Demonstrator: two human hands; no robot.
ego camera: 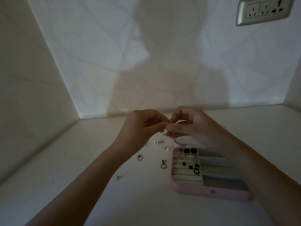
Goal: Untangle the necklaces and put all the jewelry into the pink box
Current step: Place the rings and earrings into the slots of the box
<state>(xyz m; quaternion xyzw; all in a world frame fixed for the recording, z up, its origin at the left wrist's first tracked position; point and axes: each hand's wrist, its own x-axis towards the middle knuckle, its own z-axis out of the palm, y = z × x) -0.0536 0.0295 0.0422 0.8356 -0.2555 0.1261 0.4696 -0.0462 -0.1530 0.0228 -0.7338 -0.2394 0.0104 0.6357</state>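
Well left of the open pink rounded jewellery box [211, 192], on the white tabletop [65, 176], we list one small dark stud earring [119, 177]. Nearer the box lie a gold hoop earring [139, 157], a white bow earring [157, 141], a second hoop [163, 165] and a pearl stud [167, 148].

Above the box's far left corner, our left hand [143, 126] and right hand [192, 126] meet, fingers curled, both pinching one tiny gold piece [167, 128]; we cannot tell what kind it is.

The box has grey slots, with black, red and white earrings in its left half.
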